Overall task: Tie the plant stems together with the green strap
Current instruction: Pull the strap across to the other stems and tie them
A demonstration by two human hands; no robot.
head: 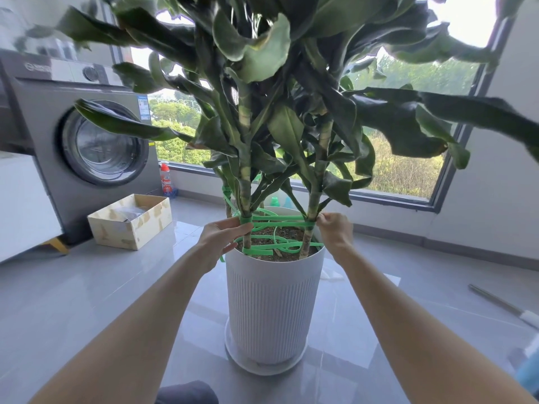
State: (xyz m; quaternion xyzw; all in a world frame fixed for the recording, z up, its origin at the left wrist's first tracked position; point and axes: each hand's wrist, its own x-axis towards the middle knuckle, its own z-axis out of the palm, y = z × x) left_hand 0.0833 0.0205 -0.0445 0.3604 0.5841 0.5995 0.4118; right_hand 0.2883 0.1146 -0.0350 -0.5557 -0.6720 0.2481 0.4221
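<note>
Looking down through the head cam, I've got both bare hands up at the pot rim. Left hand has its fingers curled round the left stem, right on the turn of green strap wound there, with the thumb against the wrap. Right hand pinches the strap against the right stem, fingers bunched tight together at the wrap.

The strap runs taut between the two stems just above the soil. Slack loops lie on the soil inside the white ribbed pot, and one end hangs over the pot's left rim. Another turn sits higher up on a rear stem at the left. The pot stands on a round saucer on the grey tiled floor.

Writing: the washing machine at the floor's left edge has a logo strip on top and a blue sticker on its front, both too blurred to read. On the label of the red-capped bottle, below the window frame, only a "15" comes close to readable.

An open cardboard box sits on the floor just beside the washer. A metal rod lies near the floor's right edge.
</note>
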